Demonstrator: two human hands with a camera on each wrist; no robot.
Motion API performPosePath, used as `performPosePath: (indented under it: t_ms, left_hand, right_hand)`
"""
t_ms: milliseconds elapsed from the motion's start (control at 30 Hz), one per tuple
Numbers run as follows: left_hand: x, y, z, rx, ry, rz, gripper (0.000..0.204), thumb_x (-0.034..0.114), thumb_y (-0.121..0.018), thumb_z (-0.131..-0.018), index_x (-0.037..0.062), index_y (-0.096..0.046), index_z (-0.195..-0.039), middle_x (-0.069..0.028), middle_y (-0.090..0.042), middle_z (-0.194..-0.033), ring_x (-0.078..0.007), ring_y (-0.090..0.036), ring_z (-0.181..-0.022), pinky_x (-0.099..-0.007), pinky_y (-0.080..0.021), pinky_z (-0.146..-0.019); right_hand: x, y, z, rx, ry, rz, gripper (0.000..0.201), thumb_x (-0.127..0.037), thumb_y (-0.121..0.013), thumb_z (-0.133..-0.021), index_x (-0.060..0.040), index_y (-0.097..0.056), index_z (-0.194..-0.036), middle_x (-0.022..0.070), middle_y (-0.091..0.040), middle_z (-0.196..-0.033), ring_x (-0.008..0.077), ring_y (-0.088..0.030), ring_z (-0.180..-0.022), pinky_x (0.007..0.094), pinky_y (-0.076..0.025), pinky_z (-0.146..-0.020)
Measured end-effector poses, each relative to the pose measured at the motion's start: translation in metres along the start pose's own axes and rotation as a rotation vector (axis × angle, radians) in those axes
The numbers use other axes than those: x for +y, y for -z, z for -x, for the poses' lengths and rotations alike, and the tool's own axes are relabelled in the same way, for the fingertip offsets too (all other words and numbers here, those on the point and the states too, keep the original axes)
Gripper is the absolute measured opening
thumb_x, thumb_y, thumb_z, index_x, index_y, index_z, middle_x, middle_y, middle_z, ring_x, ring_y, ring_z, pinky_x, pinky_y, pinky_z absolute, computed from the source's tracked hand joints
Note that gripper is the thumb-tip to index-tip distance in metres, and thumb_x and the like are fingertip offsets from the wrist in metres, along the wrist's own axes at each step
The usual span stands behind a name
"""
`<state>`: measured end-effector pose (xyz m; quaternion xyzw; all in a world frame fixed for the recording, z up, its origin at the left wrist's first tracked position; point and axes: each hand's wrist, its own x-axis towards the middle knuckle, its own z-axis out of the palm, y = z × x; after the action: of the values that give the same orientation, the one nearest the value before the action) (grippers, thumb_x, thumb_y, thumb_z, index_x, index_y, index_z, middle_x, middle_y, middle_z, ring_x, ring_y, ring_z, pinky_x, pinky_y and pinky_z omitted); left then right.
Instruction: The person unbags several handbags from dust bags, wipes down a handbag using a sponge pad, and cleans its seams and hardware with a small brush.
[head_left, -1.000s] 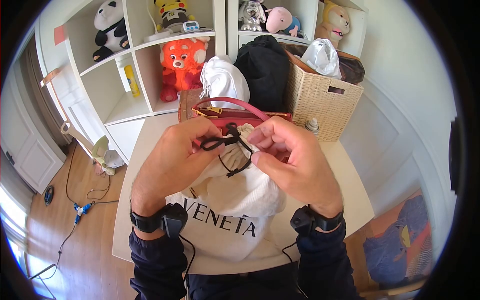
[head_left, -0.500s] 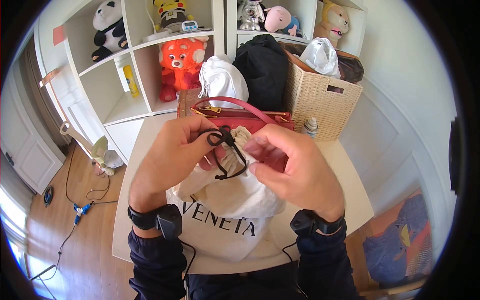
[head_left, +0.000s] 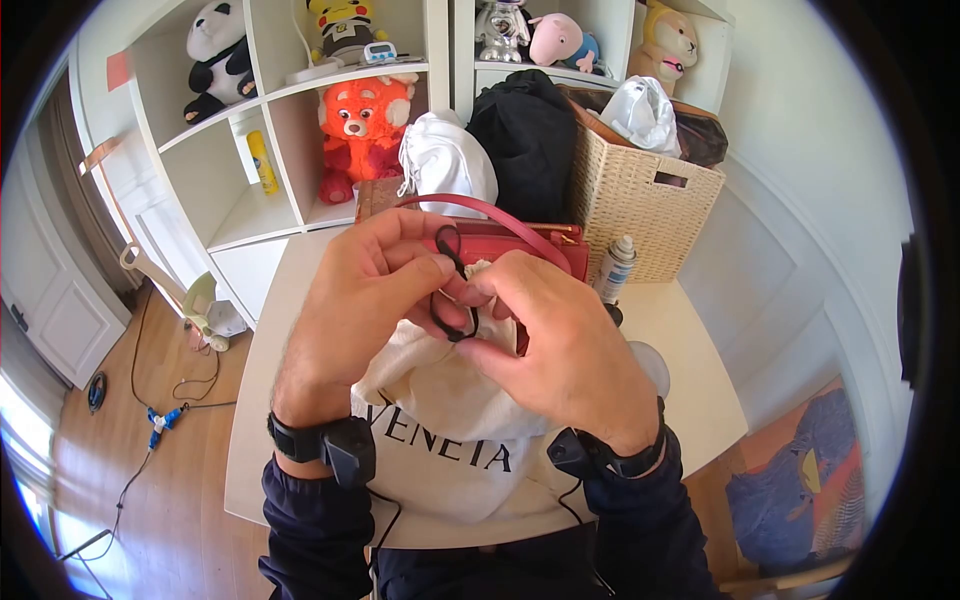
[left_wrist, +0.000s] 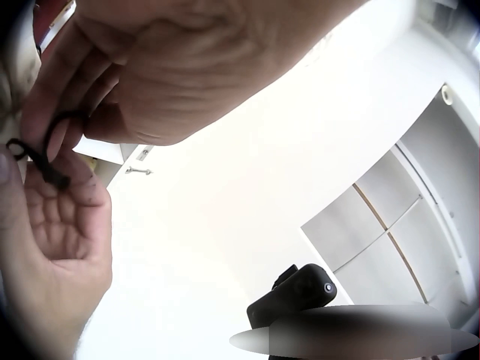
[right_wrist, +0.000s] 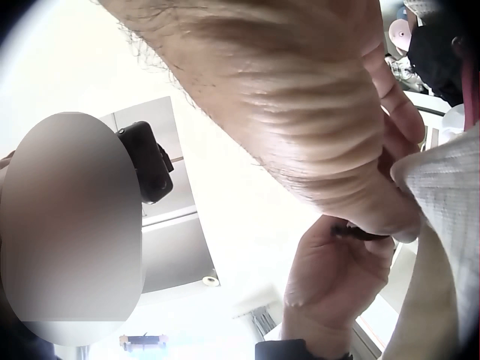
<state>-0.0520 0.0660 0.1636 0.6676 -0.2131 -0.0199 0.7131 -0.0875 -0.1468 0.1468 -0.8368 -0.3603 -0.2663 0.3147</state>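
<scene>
A cream cloth drawstring bag (head_left: 410,375) with black lettering lies on the table in front of me, its gathered mouth mostly hidden behind my hands. Over that mouth, my left hand (head_left: 355,290) pinches a black drawstring (head_left: 447,241) between thumb and fingers, a loop standing up above the fingertips. Close against it, my right hand (head_left: 570,345) has thumb and forefinger brought together on the lower part of the cord. Its dark end also shows in the left wrist view. Just behind the hands stands a red handbag (head_left: 540,240) with a raised handle.
A spray can (head_left: 615,268) stands right of the handbag, near a woven basket (head_left: 640,215). White (head_left: 450,165) and black cloth bags (head_left: 522,130) sit behind. Shelves at the back hold plush toys, among them a red one (head_left: 362,135).
My right hand has moved left and inward to the cord, meeting the left hand. The left hand has shifted slightly right, and the spray can shows more fully.
</scene>
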Motion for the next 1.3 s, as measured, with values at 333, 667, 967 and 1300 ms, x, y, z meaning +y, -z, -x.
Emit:
performPosePath:
  t_ms: [333, 667, 967, 1300]
  left_hand:
    - [-0.003, 0.000, 0.002, -0.003, -0.070, 0.123, 0.039, 0.011, -0.062, -0.108, -0.0055, -0.061, -0.144, -0.0164, -0.080, -0.118, -0.0198, -0.080, -0.098, -0.0320, -0.066, -0.086]
    - [-0.002, 0.000, 0.004, -0.062, -0.109, 0.085, 0.035, 0.010, -0.058, -0.111, -0.0058, -0.062, -0.142, -0.0165, -0.079, -0.118, -0.0222, -0.080, -0.099, -0.0340, -0.066, -0.087]
    - [-0.023, 0.016, -0.009, 0.048, -0.173, -0.415, 0.034, 0.007, -0.056, -0.111, -0.0042, -0.065, -0.142, -0.0116, -0.075, -0.129, -0.0171, -0.069, -0.119, -0.0338, -0.056, -0.103]
    - [-0.020, -0.020, -0.002, -0.293, -0.103, -0.373, 0.043, 0.000, -0.053, -0.110, 0.0007, -0.062, -0.152, -0.0094, -0.071, -0.139, -0.0157, -0.064, -0.127, -0.0317, -0.051, -0.110]
  right_hand:
    - [0.008, -0.005, -0.004, 0.155, 0.093, -0.077, 0.041, -0.003, -0.086, -0.082, -0.0064, -0.071, -0.121, 0.0108, -0.069, -0.100, 0.0331, -0.070, -0.091, 0.0432, -0.058, -0.079]
    - [0.003, 0.022, 0.001, 0.272, 0.032, -0.083, 0.018, 0.007, -0.087, -0.082, 0.0002, -0.078, -0.097, 0.0073, -0.072, -0.092, 0.0160, -0.068, -0.078, 0.0297, -0.053, -0.067]
    - [0.002, 0.083, 0.033, 0.210, -0.091, -0.283, 0.018, 0.009, -0.084, -0.086, 0.0057, -0.075, -0.101, 0.0130, -0.077, -0.099, 0.0182, -0.075, -0.090, 0.0304, -0.060, -0.080]
    - [-0.001, 0.093, 0.035, 0.015, 0.002, -0.439, 0.017, 0.010, -0.084, -0.084, 0.0047, -0.075, -0.098, 0.0165, -0.080, -0.098, 0.0213, -0.078, -0.088, 0.0321, -0.061, -0.081]
